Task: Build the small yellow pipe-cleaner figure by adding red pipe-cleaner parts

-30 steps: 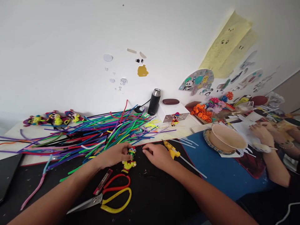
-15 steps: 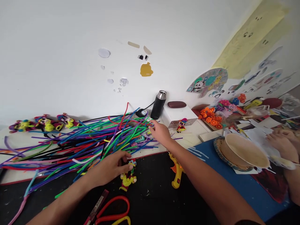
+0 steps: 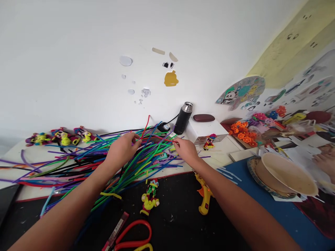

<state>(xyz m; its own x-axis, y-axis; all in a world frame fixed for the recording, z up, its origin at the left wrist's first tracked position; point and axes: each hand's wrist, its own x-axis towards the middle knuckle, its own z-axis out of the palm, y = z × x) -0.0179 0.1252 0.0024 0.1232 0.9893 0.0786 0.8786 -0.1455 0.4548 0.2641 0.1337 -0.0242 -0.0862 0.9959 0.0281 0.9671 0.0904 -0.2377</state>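
Note:
Loose pipe cleaners [image 3: 146,164] in many colours lie in a broad pile along the white table edge. My right hand [image 3: 186,150] pinches one end of a red pipe cleaner [image 3: 163,138] at the right of the pile. Over the pile's middle, my left hand [image 3: 122,148] has its fingers closed at the other side of that red strand; its fingertips are partly hidden. Below the hands, a pipe-cleaner figure [image 3: 149,198] in yellow and dark red lies on the black mat. A yellow glue gun [image 3: 205,198] rests beside my right forearm.
Red-handled scissors [image 3: 134,232] and a box cutter [image 3: 115,232] lie at the front. A black flask [image 3: 183,118] and white box [image 3: 205,129] stand behind. Several figures [image 3: 62,136] lie at left. Right: a bowl [image 3: 290,174] and another person's hand [image 3: 326,157].
My left hand has left the figure on the mat and moved up over the pile. My right hand has drawn slightly back with the red pipe cleaner. The view has shifted left.

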